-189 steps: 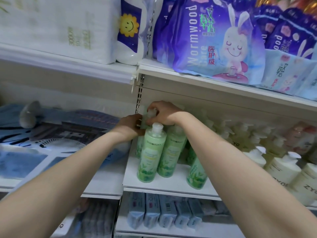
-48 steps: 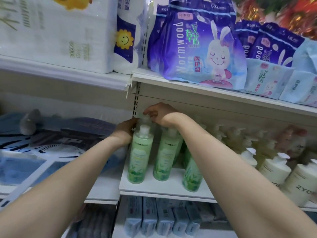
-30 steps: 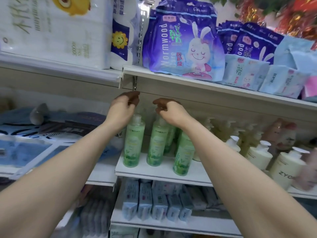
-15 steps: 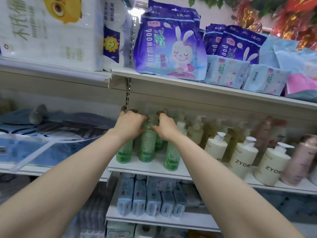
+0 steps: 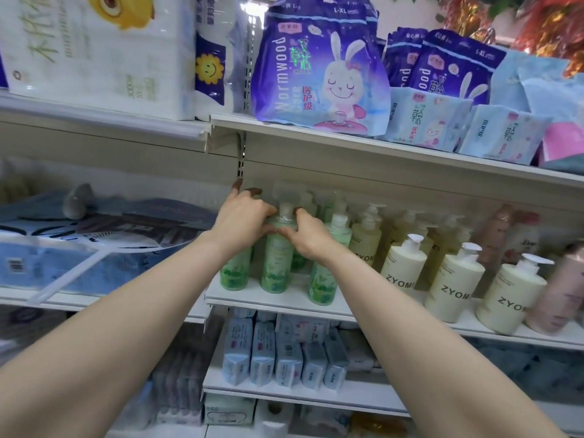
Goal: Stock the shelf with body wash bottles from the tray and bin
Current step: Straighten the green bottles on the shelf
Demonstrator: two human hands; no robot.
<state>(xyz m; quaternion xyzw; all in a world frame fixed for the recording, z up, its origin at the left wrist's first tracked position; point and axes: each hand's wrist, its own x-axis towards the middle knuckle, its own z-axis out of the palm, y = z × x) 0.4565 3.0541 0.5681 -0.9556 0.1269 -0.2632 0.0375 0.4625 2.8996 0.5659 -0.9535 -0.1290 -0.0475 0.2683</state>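
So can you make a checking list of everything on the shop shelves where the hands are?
Surface: white shelf, bottles standing upright on it.
Job's things: middle green bottle gripped near its cap; green bottles either side; no tray or bin in view.
Clutter: cream ZYOME bottles, purple rabbit packs above, blue packets below.
Hands: left hand and right hand both on the middle green bottle.
Cables: nothing seen.
Surroundings: tissue packs, hand fan at left.
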